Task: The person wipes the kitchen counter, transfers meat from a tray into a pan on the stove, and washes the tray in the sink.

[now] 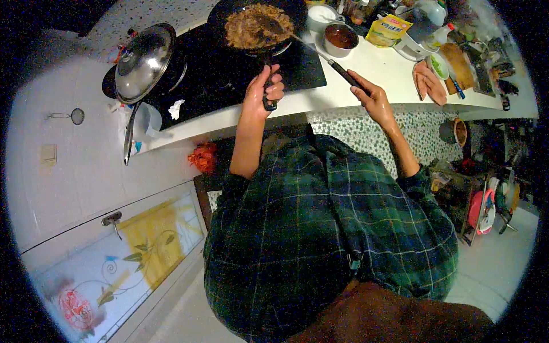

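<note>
A black wok [216, 26] with browned, sliced food [257, 27] in it stands on the black cooktop [306, 70]. My left hand [265, 91] is wrapped round the wok's dark handle, which points toward me. In my right hand [373, 98] is the black grip of a long metal utensil [343, 73]; its thin shaft runs up to the right side of the wok, and its far end is hidden in the food. Beside the wok, a metal bowl [341, 41] of dark red-brown sauce sits under the utensil's line, with a bowl of white powder [323, 17] behind it.
A pan with a domed metal lid [146, 63] stands left on the cooktop. Crumpled white tissue [176, 109] lies near the front edge. Rightward are a yellow packet [388, 31], pinkish gloves [429, 83], a small bowl with green bits [438, 66] and a wooden board [456, 66].
</note>
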